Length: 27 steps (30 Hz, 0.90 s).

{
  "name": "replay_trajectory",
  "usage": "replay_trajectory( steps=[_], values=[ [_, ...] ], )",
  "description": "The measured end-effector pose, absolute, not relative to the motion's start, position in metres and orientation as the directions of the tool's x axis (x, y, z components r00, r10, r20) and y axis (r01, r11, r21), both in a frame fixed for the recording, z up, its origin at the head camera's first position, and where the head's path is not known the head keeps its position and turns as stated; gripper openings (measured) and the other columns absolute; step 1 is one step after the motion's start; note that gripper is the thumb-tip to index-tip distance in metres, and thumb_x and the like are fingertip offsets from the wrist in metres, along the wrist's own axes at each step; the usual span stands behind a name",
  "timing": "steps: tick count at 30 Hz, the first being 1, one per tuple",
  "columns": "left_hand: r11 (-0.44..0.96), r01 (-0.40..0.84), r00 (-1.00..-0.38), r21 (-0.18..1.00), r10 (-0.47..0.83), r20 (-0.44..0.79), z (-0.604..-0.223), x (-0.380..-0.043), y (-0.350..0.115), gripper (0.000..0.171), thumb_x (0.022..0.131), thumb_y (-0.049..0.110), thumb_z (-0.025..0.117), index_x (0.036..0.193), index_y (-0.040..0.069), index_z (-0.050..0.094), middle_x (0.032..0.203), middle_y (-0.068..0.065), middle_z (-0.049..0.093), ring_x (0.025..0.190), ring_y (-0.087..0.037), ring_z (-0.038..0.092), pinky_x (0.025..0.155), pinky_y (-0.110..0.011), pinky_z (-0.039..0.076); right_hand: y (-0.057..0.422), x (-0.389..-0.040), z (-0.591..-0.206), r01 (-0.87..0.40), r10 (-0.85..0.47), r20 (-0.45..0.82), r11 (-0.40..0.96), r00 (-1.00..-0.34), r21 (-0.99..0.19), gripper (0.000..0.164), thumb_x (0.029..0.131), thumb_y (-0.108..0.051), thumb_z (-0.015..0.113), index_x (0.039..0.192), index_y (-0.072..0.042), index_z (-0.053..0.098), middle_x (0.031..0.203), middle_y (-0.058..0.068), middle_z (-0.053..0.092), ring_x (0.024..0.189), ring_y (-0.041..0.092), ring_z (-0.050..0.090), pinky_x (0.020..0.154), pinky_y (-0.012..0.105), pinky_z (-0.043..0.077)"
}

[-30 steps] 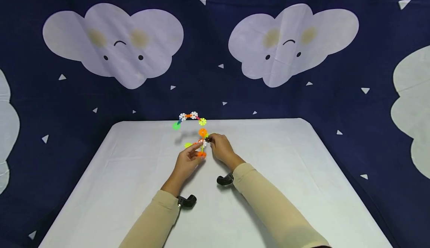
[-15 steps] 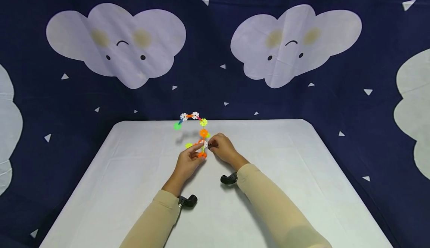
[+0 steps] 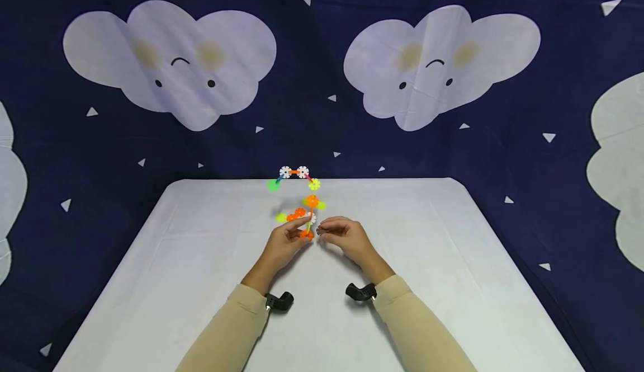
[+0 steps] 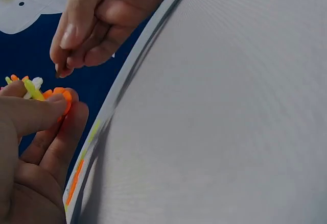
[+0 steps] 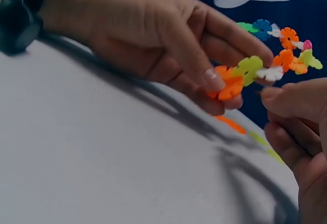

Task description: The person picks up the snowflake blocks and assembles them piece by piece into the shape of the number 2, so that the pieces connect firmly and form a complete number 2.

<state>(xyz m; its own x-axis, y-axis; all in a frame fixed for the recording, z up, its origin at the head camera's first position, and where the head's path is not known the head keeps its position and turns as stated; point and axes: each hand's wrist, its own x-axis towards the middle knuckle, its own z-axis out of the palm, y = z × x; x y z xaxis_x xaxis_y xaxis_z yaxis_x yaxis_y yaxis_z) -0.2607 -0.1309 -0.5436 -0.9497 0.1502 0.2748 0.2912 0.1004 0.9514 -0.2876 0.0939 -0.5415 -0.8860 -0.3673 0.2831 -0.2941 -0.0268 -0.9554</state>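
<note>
A chain of interlocking plastic snowflake discs (image 3: 312,201) curves up and away from my left hand (image 3: 282,244). It has orange, yellow, white, pink, blue and green discs. The thumb and fingers of that hand pinch the orange disc (image 5: 231,83) at the chain's near end, beside a yellow-green disc (image 5: 249,70) and a white one (image 5: 270,73). Just to the right, my right hand (image 3: 352,242) pinches a small dark brown disc (image 3: 319,230), mostly hidden by the fingertips. A small gap separates this disc from the chain.
On the white table (image 3: 402,316), orange discs (image 3: 296,214) and a yellow-green disc (image 3: 281,217) show beyond my left hand. A dark blue cloth with clouds (image 3: 201,75) hangs behind the table's far edge. Each wrist wears a black device (image 3: 361,292).
My right hand has drawn back toward me and slightly right with the brown disc, away from the chain. The chain has shifted slightly right; my left hand stays nearly in place.
</note>
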Motion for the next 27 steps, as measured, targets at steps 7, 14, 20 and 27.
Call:
replay_trajectory(
  steps=[7,14,20,27],
  values=[
    [0.118,0.317,-0.938,0.941,0.189,0.292,-0.543,-0.258,-0.131,0.052,0.090,-0.009,0.079,0.139,0.005,0.069,0.135,-0.014,0.068,0.091,-0.025,0.072,0.075,-0.028,0.063,0.095,-0.279,-0.541,-0.261,-0.377,0.266,-0.067,-0.887,-0.963,0.028,0.090,0.008,0.080,0.116,0.013,0.072,0.115,0.026,0.072,0.101,0.030,0.074,0.088,0.031,0.062],
    [0.188,0.329,-0.934,0.926,0.207,0.290,-0.545,-0.257,-0.130,0.051,0.090,-0.005,0.081,0.138,0.012,0.072,0.133,-0.009,0.070,0.089,-0.021,0.074,0.075,-0.031,0.064,0.097,-0.277,-0.541,-0.243,-0.389,0.244,-0.053,-0.889,-0.969,0.027,0.090,0.008,0.080,0.116,0.012,0.074,0.111,0.023,0.075,0.097,0.024,0.074,0.086,0.031,0.062],
    [0.220,0.352,-0.922,0.910,0.247,0.297,-0.544,-0.256,-0.130,0.053,0.089,-0.005,0.081,0.138,0.014,0.072,0.132,-0.008,0.070,0.089,-0.018,0.075,0.078,-0.031,0.064,0.104,-0.276,-0.539,-0.190,-0.481,0.189,-0.047,-0.856,-0.981,0.028,0.093,0.008,0.076,0.121,0.011,0.072,0.116,0.022,0.073,0.102,0.026,0.073,0.088,0.034,0.062],
    [0.234,0.395,-0.899,0.888,0.299,0.321,-0.544,-0.255,-0.129,0.052,0.087,-0.005,0.084,0.135,0.012,0.074,0.125,-0.008,0.073,0.087,-0.017,0.075,0.077,-0.031,0.064,0.111,-0.280,-0.543,-0.097,-0.532,0.156,-0.137,-0.832,-0.986,0.030,0.097,0.012,0.069,0.126,0.017,0.063,0.119,0.023,0.071,0.105,0.022,0.072,0.091,0.035,0.061]
  ],
)
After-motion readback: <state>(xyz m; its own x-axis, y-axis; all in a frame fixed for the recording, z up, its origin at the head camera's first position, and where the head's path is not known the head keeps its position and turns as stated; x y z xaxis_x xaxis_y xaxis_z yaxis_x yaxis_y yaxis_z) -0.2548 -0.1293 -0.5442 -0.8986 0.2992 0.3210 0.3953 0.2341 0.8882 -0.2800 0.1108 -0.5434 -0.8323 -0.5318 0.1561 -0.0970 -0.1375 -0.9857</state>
